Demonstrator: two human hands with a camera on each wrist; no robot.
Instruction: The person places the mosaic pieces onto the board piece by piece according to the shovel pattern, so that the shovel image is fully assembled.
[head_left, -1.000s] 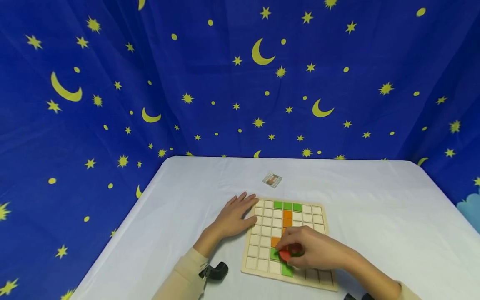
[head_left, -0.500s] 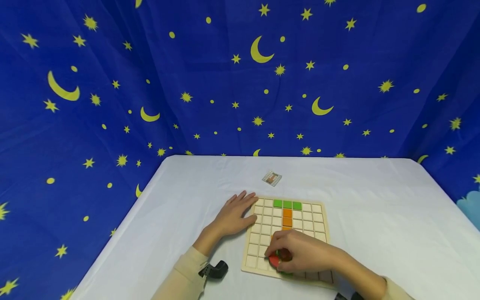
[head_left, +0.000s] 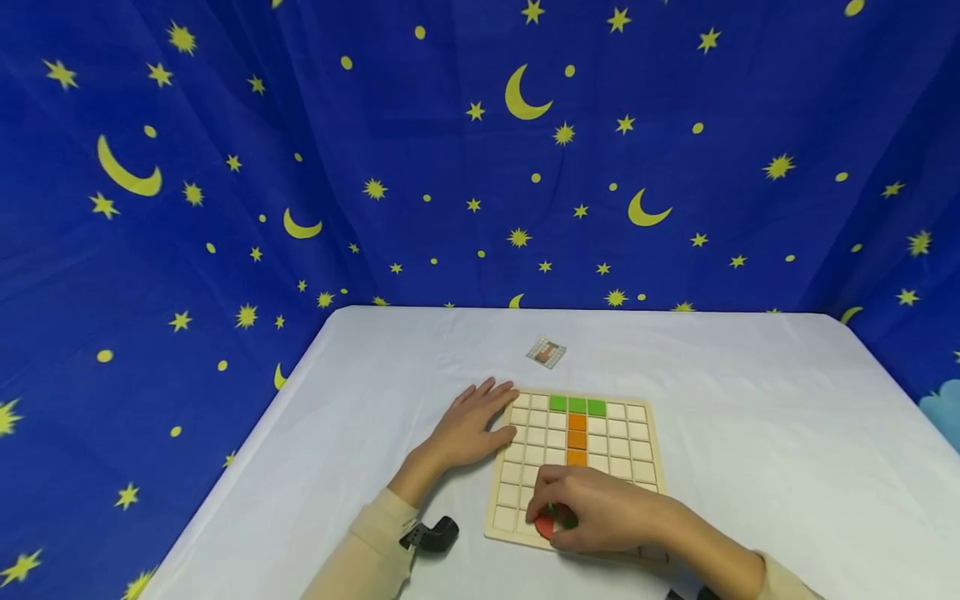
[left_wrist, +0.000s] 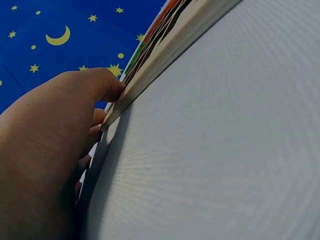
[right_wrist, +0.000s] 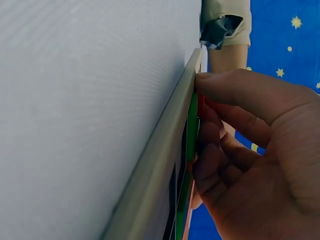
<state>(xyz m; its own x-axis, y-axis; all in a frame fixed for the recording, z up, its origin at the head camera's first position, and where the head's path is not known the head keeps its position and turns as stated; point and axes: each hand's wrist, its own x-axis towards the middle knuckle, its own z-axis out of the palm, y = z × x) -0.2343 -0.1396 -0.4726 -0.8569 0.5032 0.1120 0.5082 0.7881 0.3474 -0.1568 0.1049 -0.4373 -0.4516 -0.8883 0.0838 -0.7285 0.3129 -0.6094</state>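
A wooden grid board (head_left: pixel 619 428) lies on the white table. Green tiles (head_left: pixel 577 405) line part of its far row, and a column of orange tiles (head_left: pixel 577 440) runs down from them. My right hand (head_left: pixel 611 510) is over the near part of the board, thumb and fingers pinching a red piece (head_left: pixel 545 526) with a rounded edge. In the right wrist view the thumb is right at the board's rim, beside a green tile (right_wrist: pixel 192 122). My left hand (head_left: pixel 467 427) rests at the board's left edge, fingers extended, thumb touching the rim. The right hand hides several near cells.
A small card (head_left: pixel 547 352) with a printed grid lies beyond the board. Black wrist devices (head_left: pixel 435 535) sit at both cuffs. A blue curtain (head_left: pixel 450 150) with stars and moons hangs behind the white table (head_left: pixel 765 400).
My right hand has moved left and nearer across the board with the red piece, now covering green and orange tiles seen earlier. The left hand has stayed at the edge.
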